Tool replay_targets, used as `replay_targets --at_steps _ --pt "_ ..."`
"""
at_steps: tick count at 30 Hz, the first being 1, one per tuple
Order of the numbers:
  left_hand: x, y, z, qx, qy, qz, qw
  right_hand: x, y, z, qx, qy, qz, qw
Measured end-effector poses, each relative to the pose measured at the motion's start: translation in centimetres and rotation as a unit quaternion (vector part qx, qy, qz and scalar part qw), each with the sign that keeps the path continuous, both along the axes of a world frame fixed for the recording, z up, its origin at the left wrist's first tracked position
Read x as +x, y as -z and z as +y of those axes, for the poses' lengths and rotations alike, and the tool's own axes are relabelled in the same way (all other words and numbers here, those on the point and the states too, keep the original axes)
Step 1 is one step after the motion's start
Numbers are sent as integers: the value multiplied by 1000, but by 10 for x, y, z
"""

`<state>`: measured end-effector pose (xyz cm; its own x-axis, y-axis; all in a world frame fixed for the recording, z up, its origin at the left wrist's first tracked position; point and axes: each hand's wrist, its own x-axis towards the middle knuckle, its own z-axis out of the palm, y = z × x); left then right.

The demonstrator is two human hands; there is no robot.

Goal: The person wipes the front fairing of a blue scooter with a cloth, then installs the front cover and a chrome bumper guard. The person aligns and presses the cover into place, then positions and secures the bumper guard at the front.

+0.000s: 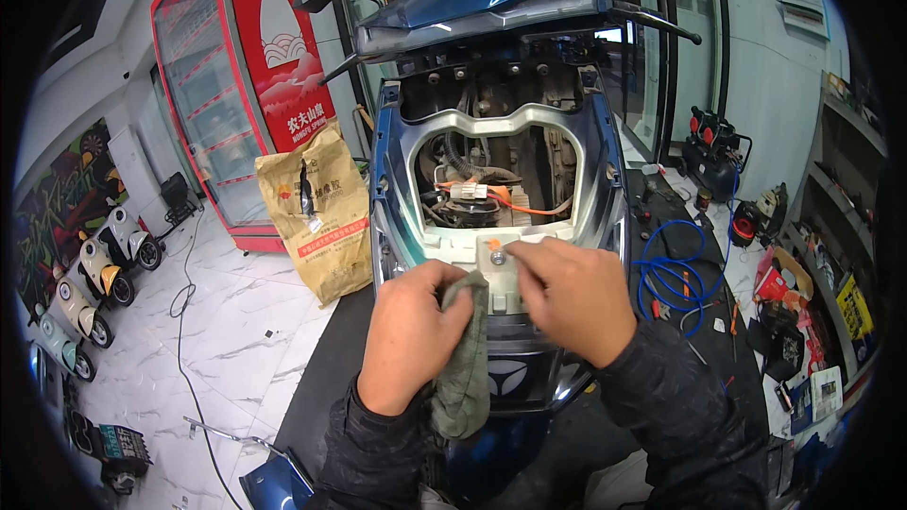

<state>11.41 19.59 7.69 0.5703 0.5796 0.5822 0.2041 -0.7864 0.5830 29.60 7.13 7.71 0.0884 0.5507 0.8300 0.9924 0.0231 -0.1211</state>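
The blue scooter (612,227) stands in front of me with its body cover off, and wiring shows through a light-coloured frame opening. My left hand (406,326) is closed around a grey-green rag (465,373) that hangs down over the scooter's lower panel. Beside it, my right hand (578,293) has its fingers curled together close to a silver bolt (498,258) on the pale plastic ledge. What those fingers hold, if anything, is hidden. Just above the bolt is a small orange mark (493,244). Inside the opening, a white connector (468,191) joins orange wires.
A brown paper sack (326,217) leans by a red drinks cooler (274,57) on the left. Several small scooters (94,269) line the left wall. Blue hose (675,274) coils on the dark mat at right, near an air compressor (710,156) and cluttered shelves (841,189).
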Motion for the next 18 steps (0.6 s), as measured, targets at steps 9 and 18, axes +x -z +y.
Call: replay_targets --at_steps 9,18 --pt "18 11 27 -48 -50 -163 984 -4 -5 5 7 -50 -7 999" --pt "20 11 33 -85 -43 -179 979 -14 -1 31 16 -54 -21 998"
